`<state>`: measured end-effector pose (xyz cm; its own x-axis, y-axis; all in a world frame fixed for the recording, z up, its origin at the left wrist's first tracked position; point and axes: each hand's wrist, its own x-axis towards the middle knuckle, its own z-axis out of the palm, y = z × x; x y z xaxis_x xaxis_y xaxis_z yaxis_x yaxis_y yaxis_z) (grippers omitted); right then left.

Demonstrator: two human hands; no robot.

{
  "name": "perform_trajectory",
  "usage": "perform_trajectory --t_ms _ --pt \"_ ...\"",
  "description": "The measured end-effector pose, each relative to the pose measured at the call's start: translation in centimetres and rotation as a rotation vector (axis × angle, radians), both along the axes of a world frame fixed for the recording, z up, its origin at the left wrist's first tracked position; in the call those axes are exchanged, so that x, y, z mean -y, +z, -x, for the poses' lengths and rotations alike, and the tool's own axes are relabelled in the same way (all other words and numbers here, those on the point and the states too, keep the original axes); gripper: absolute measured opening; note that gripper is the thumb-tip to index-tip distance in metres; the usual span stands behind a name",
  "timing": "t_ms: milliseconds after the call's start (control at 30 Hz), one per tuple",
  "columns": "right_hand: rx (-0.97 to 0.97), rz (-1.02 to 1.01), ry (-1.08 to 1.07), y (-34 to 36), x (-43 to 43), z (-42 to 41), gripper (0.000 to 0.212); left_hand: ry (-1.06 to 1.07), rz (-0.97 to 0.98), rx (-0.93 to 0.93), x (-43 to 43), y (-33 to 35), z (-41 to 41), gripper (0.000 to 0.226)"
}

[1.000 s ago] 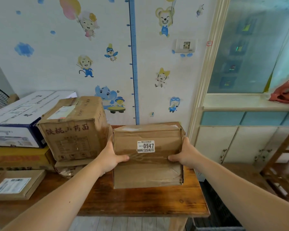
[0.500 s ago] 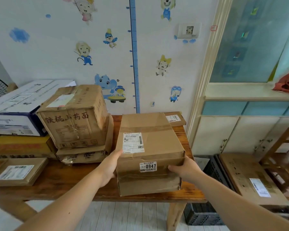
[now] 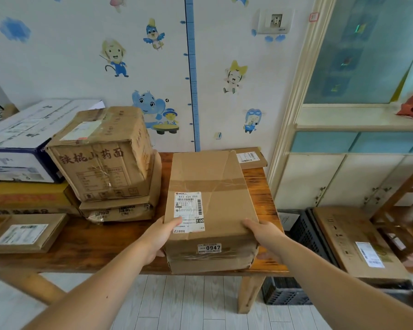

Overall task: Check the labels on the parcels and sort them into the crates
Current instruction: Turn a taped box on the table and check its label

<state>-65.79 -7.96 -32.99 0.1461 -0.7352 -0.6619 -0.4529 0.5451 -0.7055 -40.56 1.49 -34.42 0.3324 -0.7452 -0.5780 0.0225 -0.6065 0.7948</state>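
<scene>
Now: taped parcel in both hands, label side up

Head cam, only view.
- Brown cardboard parcel w/ a tape band across its top (image 3: 215,203) is at the near-right part of the dark-stained wooden table (image 3: 93,248), near end at the front edge. Can't tell if it bears on the wood or is just off it.
- Left hand (image 3: 161,236) grips the left side, thumb lying over the lower corner of the white barcode shipping label (image 3: 188,209).
- Right hand (image 3: 262,234) clamps the near right corner, fingers wrapped round it.
- Small white sticker reading 0947 (image 3: 209,248) is on the near face.
- Black slotted plastic crate (image 3: 303,234) is on the floor just right of the table, w/ a flat tan carton (image 3: 353,241) lying across its top.
- Printed brown carton (image 3: 100,158) is stacked on other boxes, left of the parcel, not touching it.

Step in hand, prob.: read the label, then pick a crate.

How to do it well:
- Slide the left thumb off the label so the bottom lines show.
- Keep the top face tipped toward the eyes.
- Check label + 0947 sticker together.
- Grip low on both sides and don't squeeze, since the board looks creased and the tape wrinkled.
- Crate mouth looks blocked by the flat carton, so it may need shifting first.
- Which crate suits this parcel can't be judged from here.
</scene>
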Motion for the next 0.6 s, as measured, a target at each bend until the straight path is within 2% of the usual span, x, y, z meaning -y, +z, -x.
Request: perform_trajectory --t_ms 167,333,400,433,533,600 --pt "-0.073 -0.016 0.049 0.6 1.2 -0.3 0.078 -0.018 -0.046 0.098 0.9 -0.1 -0.2 0.047" --pt "-0.232 0.032 0.174 1.4 1.9 -0.8 0.061 -0.037 -0.069 0.153 1.1 -0.1 -0.1 0.054" --pt "-0.293 0.100 0.248 1.8 2.5 -1.3 0.060 -0.062 -0.078 0.171 1.5 0.5 -0.2 0.047" --pt "-0.302 0.163 0.283 1.9 3.0 -1.6 0.064 -0.085 -0.069 0.187 2.0 0.7 -0.5 0.044" --pt "-0.261 0.338 0.361 2.0 4.2 -3.0 0.085 -0.121 -0.003 0.236 3.7 1.8 -1.2 0.056" --pt "-0.263 0.365 0.354 1.8 5.0 -4.1 0.084 -0.079 0.004 0.232 5.0 2.0 -1.7 0.065"
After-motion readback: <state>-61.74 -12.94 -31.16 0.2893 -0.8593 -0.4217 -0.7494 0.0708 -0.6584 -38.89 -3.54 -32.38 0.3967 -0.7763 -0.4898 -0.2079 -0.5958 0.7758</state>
